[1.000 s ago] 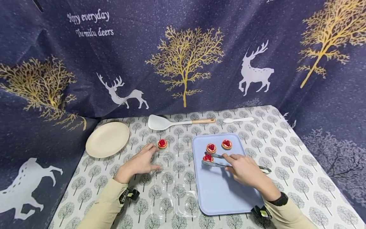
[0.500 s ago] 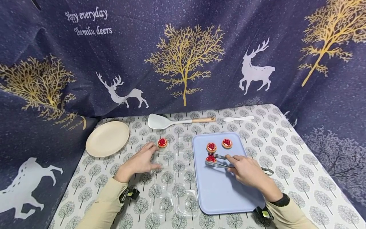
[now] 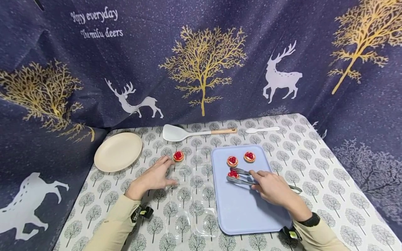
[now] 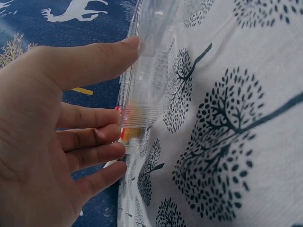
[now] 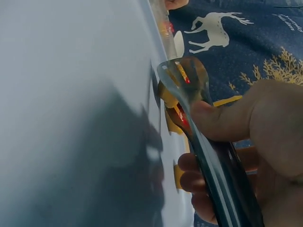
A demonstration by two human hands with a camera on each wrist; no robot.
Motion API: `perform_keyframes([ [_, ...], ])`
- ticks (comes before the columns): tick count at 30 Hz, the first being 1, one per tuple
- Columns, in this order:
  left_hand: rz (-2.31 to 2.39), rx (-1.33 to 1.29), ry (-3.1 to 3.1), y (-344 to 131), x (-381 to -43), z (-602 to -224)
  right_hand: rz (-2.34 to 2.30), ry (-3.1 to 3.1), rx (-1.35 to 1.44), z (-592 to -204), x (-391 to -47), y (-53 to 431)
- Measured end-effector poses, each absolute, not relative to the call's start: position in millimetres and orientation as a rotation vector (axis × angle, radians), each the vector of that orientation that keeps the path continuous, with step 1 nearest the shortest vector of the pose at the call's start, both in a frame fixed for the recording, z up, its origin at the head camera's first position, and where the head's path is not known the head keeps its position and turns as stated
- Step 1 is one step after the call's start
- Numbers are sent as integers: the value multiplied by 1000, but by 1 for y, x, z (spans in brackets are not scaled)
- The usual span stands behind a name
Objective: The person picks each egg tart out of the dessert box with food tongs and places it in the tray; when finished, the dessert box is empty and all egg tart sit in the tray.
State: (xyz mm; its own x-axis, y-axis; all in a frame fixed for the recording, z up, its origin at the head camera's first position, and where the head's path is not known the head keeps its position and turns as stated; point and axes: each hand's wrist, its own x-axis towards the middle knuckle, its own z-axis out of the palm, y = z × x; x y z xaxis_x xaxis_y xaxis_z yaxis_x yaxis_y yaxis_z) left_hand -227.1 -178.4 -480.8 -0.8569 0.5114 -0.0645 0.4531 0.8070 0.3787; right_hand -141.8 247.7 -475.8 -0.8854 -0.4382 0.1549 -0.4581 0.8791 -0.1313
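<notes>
My right hand [image 3: 273, 188] grips metal tongs [image 5: 215, 165], thumb on one arm and fingers round the other. Between the tongs' slotted ends sits a small red-topped tart [image 3: 233, 173], low at the left part of the blue tray [image 3: 242, 218]; whether it rests fully on the tray I cannot tell. Just beyond it on the tray lie two more tarts, one nearer [image 3: 232, 161] and one further right [image 3: 249, 157]. My left hand [image 3: 154, 177] lies with spread, fairly straight fingers at the left edge of a clear plastic container [image 4: 149, 71], fingertips against its side. One tart [image 3: 178, 156] is in the container's far left compartment.
A cream plate [image 3: 118, 152] stands at the far left of the table. Along the back lie a white spatula [image 3: 174, 133] with a wooden handle and a small white spoon [image 3: 263, 130]. A dark patterned cloth [image 3: 138, 62] hangs behind the table.
My right hand has shifted the tongs slightly to the right over the blue tray, and the tart between them has moved with them. The left hand stays at the container.
</notes>
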Motion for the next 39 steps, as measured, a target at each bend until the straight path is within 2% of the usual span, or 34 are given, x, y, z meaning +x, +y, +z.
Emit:
perform_keyframes([
  [21, 501, 795, 2851, -178, -223, -477, 317, -2914, 763, -459, -150, 252],
  [31, 476, 807, 2873, -179, -222, -473, 326, -2911, 789, -445, -162, 238],
  [39, 494, 824, 2914, -183, -233, -471, 294, -2868, 843, -433, -173, 217],
])
